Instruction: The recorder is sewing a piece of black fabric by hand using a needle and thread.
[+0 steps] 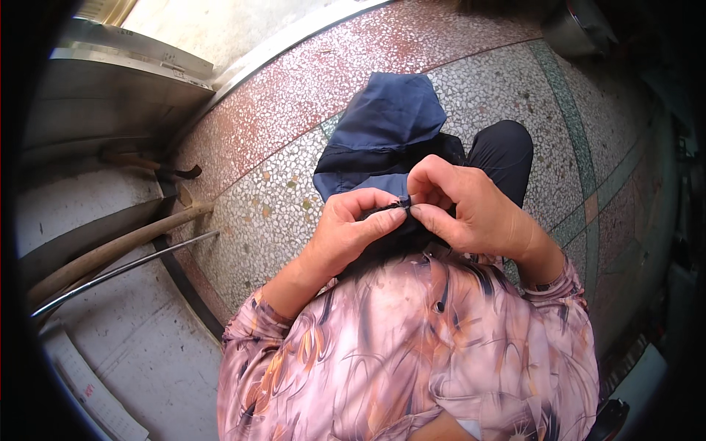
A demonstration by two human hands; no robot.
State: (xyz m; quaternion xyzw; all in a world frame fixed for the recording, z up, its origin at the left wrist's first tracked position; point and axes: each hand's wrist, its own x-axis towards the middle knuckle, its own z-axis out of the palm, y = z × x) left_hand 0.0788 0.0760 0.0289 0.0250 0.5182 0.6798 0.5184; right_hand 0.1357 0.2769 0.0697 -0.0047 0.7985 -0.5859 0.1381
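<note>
A dark blue and black piece of cloth (pixel 390 114) lies draped over my lap and knee. Above it my two hands meet, fingertips almost touching. My left hand (pixel 353 220) pinches a small dark edge of the cloth between thumb and forefinger. From the other side, my right hand (pixel 460 202) pinches the same dark edge with thumb and forefinger, its other fingers curled in. Whether a needle or thread is between the fingertips is too small to tell.
On the left, a wooden pole (pixel 125 250) and a thin metal rod (pixel 132 272) lean by a grey ledge (pixel 140 316). A metal door panel (pixel 118 88) stands at the upper left. Speckled stone floor (pixel 279 147) spreads ahead. A metal container (pixel 577 33) sits at the upper right.
</note>
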